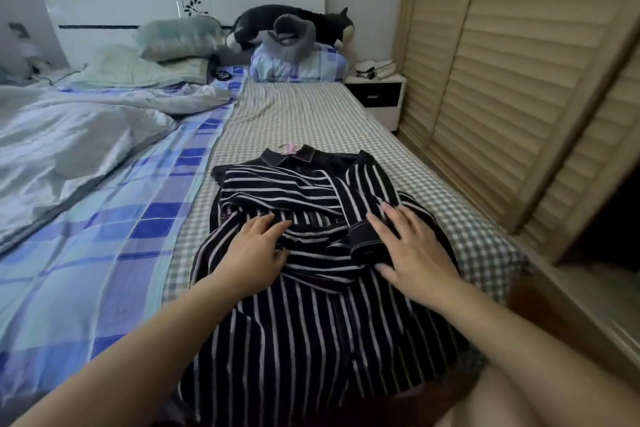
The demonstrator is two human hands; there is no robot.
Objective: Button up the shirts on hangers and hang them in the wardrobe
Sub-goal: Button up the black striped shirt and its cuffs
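Note:
A black shirt with white stripes [304, 322] lies crumpled on the checked sheet of the bed [311, 114], collar pointing away from me. A pink hanger [287, 148] peeks out just beyond the collar. My left hand [256, 246] rests flat on the shirt's middle left, fingers spread. My right hand [412, 246] lies flat on the right side, fingers straight, next to a folded sleeve cuff. Neither hand grips the cloth. The buttons are hidden in the folds.
The wardrobe's louvred sliding doors [519, 80] run along the right, with a dark open gap [609, 218] near me. A grey duvet [69, 135] covers the bed's left. Pillows, a plush toy [294, 24] and a white nightstand [381, 97] are at the far end.

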